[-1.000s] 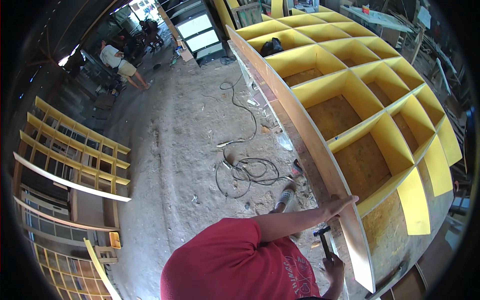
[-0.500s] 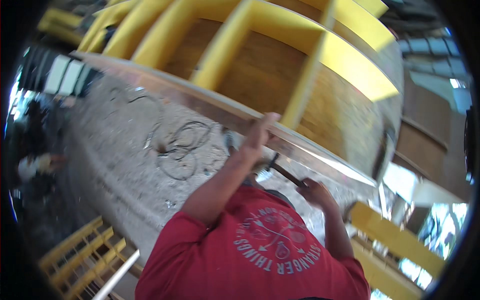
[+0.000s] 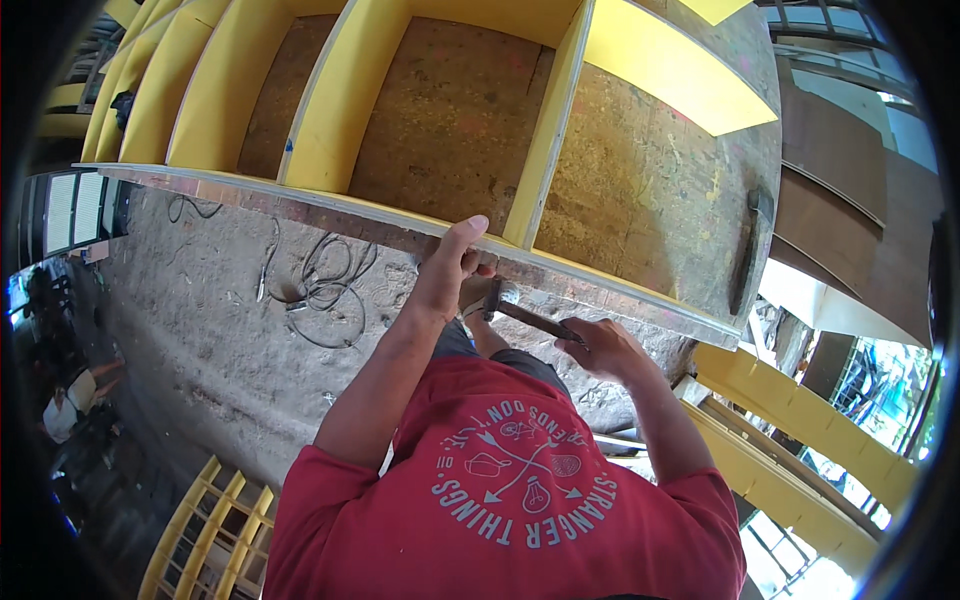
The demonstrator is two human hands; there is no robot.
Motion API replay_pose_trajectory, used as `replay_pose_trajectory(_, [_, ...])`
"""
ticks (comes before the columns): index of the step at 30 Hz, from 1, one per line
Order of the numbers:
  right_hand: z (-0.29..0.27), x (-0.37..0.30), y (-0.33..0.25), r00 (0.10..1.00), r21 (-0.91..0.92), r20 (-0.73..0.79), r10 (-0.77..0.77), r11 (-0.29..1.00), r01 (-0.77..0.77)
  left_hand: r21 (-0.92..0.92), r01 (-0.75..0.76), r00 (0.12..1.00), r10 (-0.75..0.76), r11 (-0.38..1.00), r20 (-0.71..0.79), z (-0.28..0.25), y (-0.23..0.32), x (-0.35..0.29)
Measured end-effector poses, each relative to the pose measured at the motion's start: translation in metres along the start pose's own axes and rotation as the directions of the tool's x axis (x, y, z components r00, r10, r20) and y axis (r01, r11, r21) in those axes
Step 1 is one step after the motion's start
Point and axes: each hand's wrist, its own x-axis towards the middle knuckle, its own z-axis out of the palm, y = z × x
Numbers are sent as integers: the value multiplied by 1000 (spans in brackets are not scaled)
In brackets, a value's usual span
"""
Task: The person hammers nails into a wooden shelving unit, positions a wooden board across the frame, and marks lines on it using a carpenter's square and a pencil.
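Note:
A yellow wooden frame (image 3: 330, 150), divided into compartments by upright boards, lies on a worn brown tabletop (image 3: 640, 180). My left hand (image 3: 446, 275) is at its near long edge, thumb over the top of the board and fingers curled against the outer side. Whether those fingers also pinch something small cannot be seen. Lower and to the right, my right hand (image 3: 606, 350) is closed round the handle of a hammer (image 3: 535, 318). The hammer's dark head points left, just below my left fingers and apart from the frame.
A dark metal bar-like tool (image 3: 752, 250) lies at the tabletop's right end. Coiled cable (image 3: 330, 285) rests on the dusty ground. Yellow slatted frames (image 3: 205, 535) stand at lower left, yellow boards (image 3: 800, 440) at right. A person (image 3: 75, 400) is at far left.
The view has turned and steadied, so the frame appears further left. My left fingers, straighter before, now curl at the board's edge. The hammer stays in my right hand.

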Motion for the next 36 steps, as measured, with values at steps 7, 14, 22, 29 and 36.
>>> replay_pose_trajectory(7, [-16,16,3,984,-109,173,-50,992,70,11,-12,998,13,1000,-61,1,0,1])
replay_pose_trajectory(14, [-22,28,-11,939,-140,338,63,990,-16,58,-38,997,42,998,-63,7,8,-4])
replay_pose_trajectory(22, [-16,32,8,964,-27,266,-27,999,35,-54,85,995,-88,995,-54,9,11,-15])
replay_pose_trajectory(29, [-8,34,11,953,10,298,57,998,-63,-35,35,998,-37,999,-59,-9,-9,-6])
replay_pose_trajectory(36, [-12,32,13,993,7,114,18,1000,-19,36,-31,1000,31,999,-1,-4,-1,-1])
